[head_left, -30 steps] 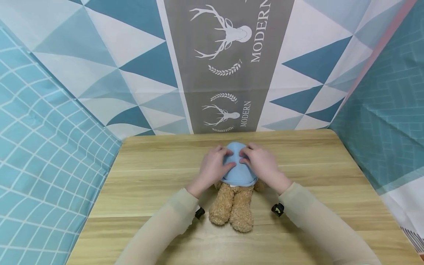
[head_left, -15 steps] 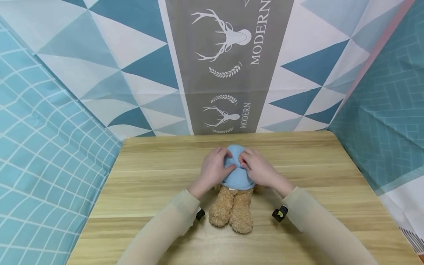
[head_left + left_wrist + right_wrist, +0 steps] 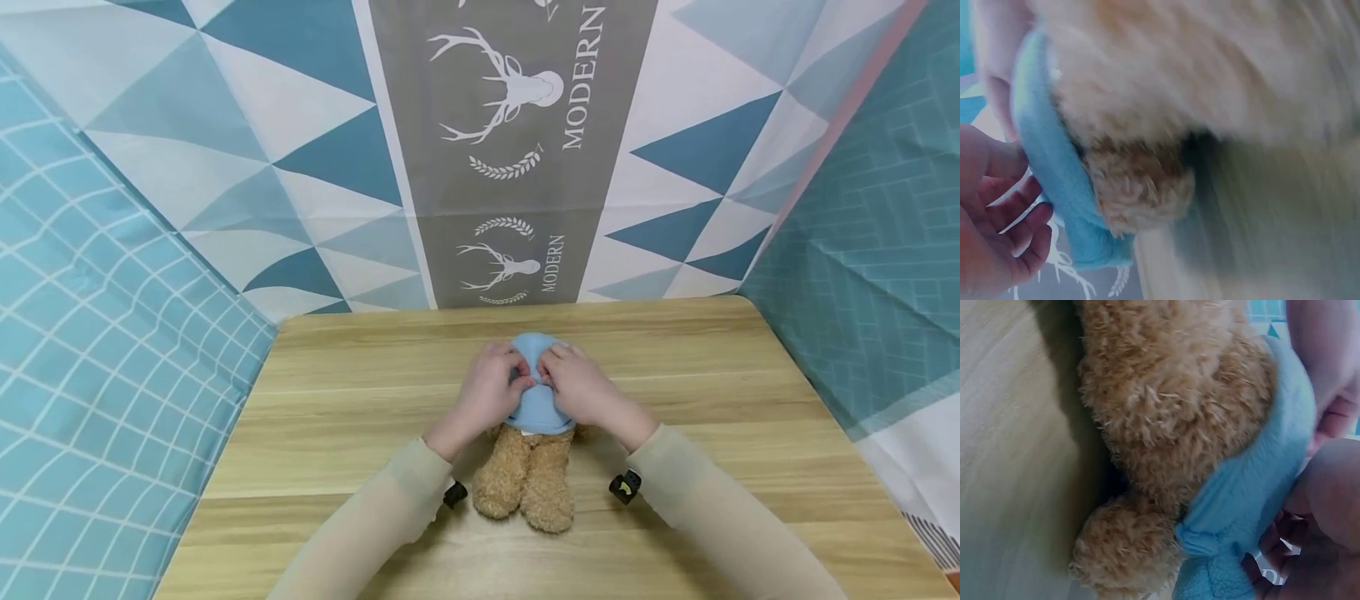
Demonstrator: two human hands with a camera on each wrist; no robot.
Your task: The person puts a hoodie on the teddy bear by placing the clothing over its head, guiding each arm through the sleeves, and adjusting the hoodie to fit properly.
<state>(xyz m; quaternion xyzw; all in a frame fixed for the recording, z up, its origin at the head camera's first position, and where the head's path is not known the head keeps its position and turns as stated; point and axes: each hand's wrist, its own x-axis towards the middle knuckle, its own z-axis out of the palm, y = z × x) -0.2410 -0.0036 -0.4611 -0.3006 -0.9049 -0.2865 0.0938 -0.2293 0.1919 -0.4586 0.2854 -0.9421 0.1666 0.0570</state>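
Note:
A plush toy with curly brown fur (image 3: 521,483) lies on the table, its legs toward the person. Soft blue clothing (image 3: 536,408) covers its upper body, and the head cannot be made out. My left hand (image 3: 489,385) pinches the blue cloth from the left, with thumb and curled fingers at the fabric. Opposite it, my right hand (image 3: 583,387) pinches the same cloth near the middle, the fingertips of both hands close together. In the right wrist view, the clothing's thick hem (image 3: 1250,481) wraps round the furry body. A small white label shows at the lower hem.
The wooden table (image 3: 330,467) runs back to a patterned wall cloth (image 3: 337,167) with deer prints. A blue grid cloth (image 3: 112,333) borders the left side, and a teal cloth (image 3: 877,275) hangs on the right. Black devices sit under both wrists.
My right hand's fingers have drawn together from a looser spread and gathered the blue cloth toward the middle. The left hand stays nearly in place, while the toy lies where it was.

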